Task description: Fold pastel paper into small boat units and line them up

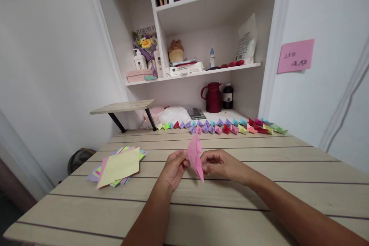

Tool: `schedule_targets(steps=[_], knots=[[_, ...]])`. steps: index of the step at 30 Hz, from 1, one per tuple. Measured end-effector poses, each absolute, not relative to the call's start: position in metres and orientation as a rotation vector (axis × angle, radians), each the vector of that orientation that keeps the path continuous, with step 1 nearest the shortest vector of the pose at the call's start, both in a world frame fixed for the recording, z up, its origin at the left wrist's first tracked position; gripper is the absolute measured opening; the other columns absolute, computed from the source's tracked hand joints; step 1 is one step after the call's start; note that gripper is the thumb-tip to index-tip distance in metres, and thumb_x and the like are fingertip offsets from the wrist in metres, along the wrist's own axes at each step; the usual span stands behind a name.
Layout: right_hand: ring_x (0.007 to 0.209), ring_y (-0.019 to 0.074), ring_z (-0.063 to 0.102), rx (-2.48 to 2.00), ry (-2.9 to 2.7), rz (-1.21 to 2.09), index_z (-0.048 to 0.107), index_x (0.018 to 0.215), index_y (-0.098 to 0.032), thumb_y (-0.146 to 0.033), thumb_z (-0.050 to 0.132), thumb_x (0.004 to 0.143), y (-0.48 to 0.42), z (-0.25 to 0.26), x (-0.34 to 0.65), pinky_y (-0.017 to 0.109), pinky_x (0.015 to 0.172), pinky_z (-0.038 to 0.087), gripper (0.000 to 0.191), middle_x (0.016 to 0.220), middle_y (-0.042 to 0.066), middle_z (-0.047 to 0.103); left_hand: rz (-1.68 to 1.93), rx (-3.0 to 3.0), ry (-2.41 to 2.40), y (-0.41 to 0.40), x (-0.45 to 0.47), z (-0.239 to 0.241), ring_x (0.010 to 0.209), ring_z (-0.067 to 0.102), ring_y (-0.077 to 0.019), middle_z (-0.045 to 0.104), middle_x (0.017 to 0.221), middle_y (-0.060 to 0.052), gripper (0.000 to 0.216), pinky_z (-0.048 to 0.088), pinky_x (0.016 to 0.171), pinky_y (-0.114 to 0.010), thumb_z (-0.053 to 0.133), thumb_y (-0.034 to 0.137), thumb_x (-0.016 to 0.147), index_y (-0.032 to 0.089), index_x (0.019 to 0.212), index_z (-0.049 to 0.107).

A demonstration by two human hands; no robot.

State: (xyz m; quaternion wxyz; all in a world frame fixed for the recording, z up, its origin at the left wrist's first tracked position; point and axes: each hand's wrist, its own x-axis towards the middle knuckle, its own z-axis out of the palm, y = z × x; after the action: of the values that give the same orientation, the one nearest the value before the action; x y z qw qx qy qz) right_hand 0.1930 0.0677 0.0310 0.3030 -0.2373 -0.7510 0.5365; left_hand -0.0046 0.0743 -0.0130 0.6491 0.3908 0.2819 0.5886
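Observation:
A partly folded sheet of pink paper (195, 157) is held upright above the middle of the table, with its long pointed shape facing me edge-on. My left hand (176, 166) pinches its left side between thumb and fingers. On the other side, the curled fingers of my right hand (218, 164) close on the paper's right edge. The fingertips of the right hand are partly hidden behind the fold. To the left lies a loose stack of coloured paper sheets (122, 166), a yellow one on top.
Rows of small folded paper boats (226, 128) line the table's back edge. A small raised wooden stand (123, 106) is at the back left. Shelves behind hold a red jug (213, 98), a dark bottle (227, 97) and a pump bottle (140, 60). A pink note (296, 56) sticks to the right wall.

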Motion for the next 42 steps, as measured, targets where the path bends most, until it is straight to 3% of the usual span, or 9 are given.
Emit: schedule_targets(steps=[12,18,21,24,29,34,42], knots=[[0.068,0.0144,0.053,-0.664,-1.998,1.412,0.067,0.080,-0.016,-0.036,0.066,0.077,0.067,0.031,0.192,0.028,0.067,0.041,0.020,0.074,0.001,0.062,1.353,0.873,0.647,0.076,-0.005,-0.015,0.051,0.040,-0.0040,0.052,0.057,0.003,0.024,0.034,0.053,-0.018,0.080,0.028,0.068,0.012,0.066,0.062],[0.062,0.0146,0.053,-0.721,-1.850,1.127,0.060,0.066,-0.017,-0.038,0.062,0.081,0.073,0.032,0.195,0.028,0.063,0.041,0.026,0.062,0.000,0.057,1.358,0.883,0.652,0.076,-0.005,-0.016,0.051,0.040,-0.0039,0.052,0.058,0.003,0.024,0.034,0.052,-0.018,0.079,0.027,0.068,0.011,0.066,0.062],[0.079,0.0180,0.057,-0.726,-1.672,1.010,0.063,0.089,-0.020,-0.039,0.064,0.080,0.078,0.031,0.197,0.031,0.072,0.045,0.022,0.085,0.003,0.062,1.354,0.893,0.651,0.076,-0.004,-0.015,0.050,0.039,-0.0037,0.052,0.059,0.003,0.024,0.033,0.052,-0.018,0.080,0.028,0.067,0.011,0.067,0.062],[0.103,0.0227,0.056,-0.679,-1.629,1.126,0.051,0.122,-0.025,-0.040,0.064,0.080,0.080,0.029,0.196,0.038,0.088,0.045,0.046,0.116,0.007,0.058,1.347,0.910,0.654,0.075,-0.004,-0.015,0.051,0.039,-0.0033,0.052,0.060,0.003,0.023,0.033,0.052,-0.017,0.079,0.028,0.068,0.011,0.068,0.063],[0.111,0.0255,0.053,-0.545,-1.766,1.316,0.045,0.131,-0.025,-0.038,0.068,0.078,0.074,0.027,0.192,0.044,0.097,0.042,0.060,0.122,0.009,0.057,1.329,0.941,0.659,0.075,-0.005,-0.015,0.051,0.038,-0.0034,0.050,0.060,0.003,0.023,0.033,0.053,-0.017,0.077,0.028,0.072,0.011,0.068,0.062],[0.111,0.0258,0.054,-0.512,-1.799,1.312,0.048,0.131,-0.024,-0.038,0.067,0.079,0.067,0.032,0.190,0.041,0.096,0.042,0.056,0.120,0.007,0.059,1.305,0.960,0.662,0.075,-0.005,-0.016,0.052,0.037,-0.0043,0.049,0.059,0.003,0.023,0.033,0.053,-0.018,0.077,0.029,0.071,0.011,0.068,0.062],[0.098,0.0232,0.059,-0.450,-1.856,1.334,0.061,0.116,-0.020,-0.035,0.063,0.083,0.068,0.036,0.190,0.040,0.094,0.041,0.036,0.104,0.006,0.066,1.297,0.984,0.668,0.076,-0.005,-0.017,0.052,0.037,-0.0049,0.049,0.059,0.003,0.024,0.034,0.054,-0.018,0.077,0.031,0.071,0.012,0.068,0.063]])
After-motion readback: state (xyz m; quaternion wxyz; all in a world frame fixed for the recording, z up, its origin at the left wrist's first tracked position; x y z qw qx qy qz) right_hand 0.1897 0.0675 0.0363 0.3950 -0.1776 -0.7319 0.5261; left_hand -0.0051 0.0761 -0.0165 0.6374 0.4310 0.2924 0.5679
